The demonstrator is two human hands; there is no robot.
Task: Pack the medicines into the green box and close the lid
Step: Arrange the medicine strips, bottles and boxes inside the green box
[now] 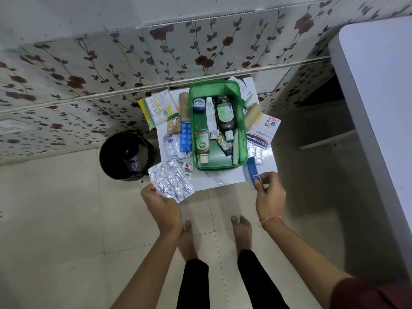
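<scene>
The green box (pixel 243 121) stands open on a small white table (pixel 214 177), holding two brown bottles, a white tube, a small round tin and smaller tubes. My left hand (pixel 161 205) grips a stack of silver blister strips (pixel 171 181) at the table's front left corner. My right hand (pixel 268 195) holds a blue tube (pixel 253 171) at the front right corner. Blue blister packs (pixel 185 137), a yellow-green carton (pixel 156 109), a Hansaplast box (pixel 263 130) and beige rolls lie around the green box.
A black waste bin (pixel 126 153) stands on the floor left of the table. A floral wall runs behind it. A white counter (pixel 379 97) rises on the right. My bare feet stand on the tiled floor just before the table.
</scene>
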